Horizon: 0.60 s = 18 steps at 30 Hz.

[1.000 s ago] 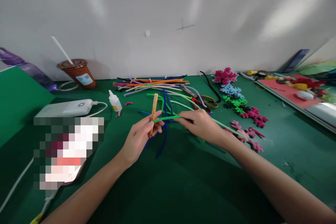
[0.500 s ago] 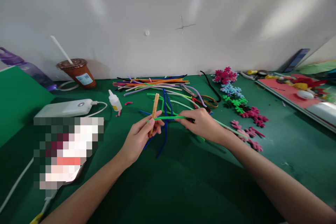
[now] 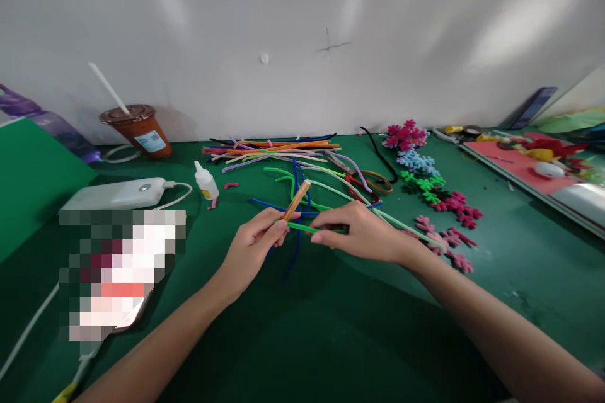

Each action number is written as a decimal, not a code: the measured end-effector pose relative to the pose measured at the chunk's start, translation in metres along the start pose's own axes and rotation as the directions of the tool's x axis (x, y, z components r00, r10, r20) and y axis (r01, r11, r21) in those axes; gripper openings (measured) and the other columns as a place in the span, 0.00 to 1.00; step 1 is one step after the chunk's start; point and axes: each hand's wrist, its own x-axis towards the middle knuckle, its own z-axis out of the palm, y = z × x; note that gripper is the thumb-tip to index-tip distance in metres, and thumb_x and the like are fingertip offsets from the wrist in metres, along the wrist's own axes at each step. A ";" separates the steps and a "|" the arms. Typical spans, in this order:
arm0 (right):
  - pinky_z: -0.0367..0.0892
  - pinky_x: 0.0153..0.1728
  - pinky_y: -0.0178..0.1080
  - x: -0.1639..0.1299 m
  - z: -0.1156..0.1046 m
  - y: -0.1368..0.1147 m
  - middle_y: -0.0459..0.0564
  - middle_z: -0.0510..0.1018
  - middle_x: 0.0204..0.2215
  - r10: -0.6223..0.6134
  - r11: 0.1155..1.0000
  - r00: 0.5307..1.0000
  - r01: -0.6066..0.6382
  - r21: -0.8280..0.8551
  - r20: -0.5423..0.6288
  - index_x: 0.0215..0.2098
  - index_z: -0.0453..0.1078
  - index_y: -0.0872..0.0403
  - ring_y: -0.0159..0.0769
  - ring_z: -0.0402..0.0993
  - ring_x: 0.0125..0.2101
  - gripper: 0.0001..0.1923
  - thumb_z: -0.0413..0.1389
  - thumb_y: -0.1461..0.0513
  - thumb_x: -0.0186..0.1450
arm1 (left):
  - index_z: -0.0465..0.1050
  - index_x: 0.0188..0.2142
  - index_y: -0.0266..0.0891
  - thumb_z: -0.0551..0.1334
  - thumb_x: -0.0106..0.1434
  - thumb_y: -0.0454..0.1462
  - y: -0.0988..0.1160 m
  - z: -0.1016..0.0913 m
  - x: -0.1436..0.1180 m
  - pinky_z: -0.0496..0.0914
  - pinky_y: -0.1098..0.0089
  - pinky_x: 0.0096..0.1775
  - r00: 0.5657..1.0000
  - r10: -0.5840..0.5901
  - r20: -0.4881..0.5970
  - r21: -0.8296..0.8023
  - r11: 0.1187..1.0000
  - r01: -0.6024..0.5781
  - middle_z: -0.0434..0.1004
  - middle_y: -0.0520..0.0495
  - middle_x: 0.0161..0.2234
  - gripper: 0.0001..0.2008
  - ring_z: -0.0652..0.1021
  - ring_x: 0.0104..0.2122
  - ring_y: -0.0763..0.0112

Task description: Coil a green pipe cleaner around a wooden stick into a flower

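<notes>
My left hand (image 3: 255,242) is closed on a slim wooden stick (image 3: 299,196), which tilts up and to the right. Against the stick, its thumb and fingers also pinch one end of a bright green pipe cleaner (image 3: 301,227). The pipe cleaner stretches across to my right hand (image 3: 366,230), whose thumb and fingertips grip it; its far end is hidden by that hand. Just behind and below the hands, blue pipe cleaners (image 3: 265,204) cross on the green table, with more green ones (image 3: 278,171) beside them.
A pile of coloured pipe cleaners (image 3: 283,150) lies along the wall. To the left stand a glue bottle (image 3: 207,184), a drink cup (image 3: 146,132), a white power bank (image 3: 113,196) and a pixelated phone (image 3: 135,315). Pipe-cleaner snowflake shapes (image 3: 428,186) lie at the right.
The stick has swung from nearly upright to leaning right. My right hand has come slightly left and down, and the green pipe cleaner between the hands is lower.
</notes>
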 end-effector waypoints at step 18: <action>0.52 0.23 0.29 0.004 0.020 0.001 0.40 0.64 0.15 -0.003 1.000 0.968 0.005 0.008 -0.252 0.22 0.68 0.57 0.22 0.56 0.18 0.15 0.50 0.63 0.66 | 0.75 0.49 0.44 0.60 0.64 0.42 0.006 0.004 -0.001 0.59 0.71 0.33 0.994 -0.102 0.027 -0.295 0.950 0.106 0.68 0.47 0.35 0.15 0.67 0.33 0.73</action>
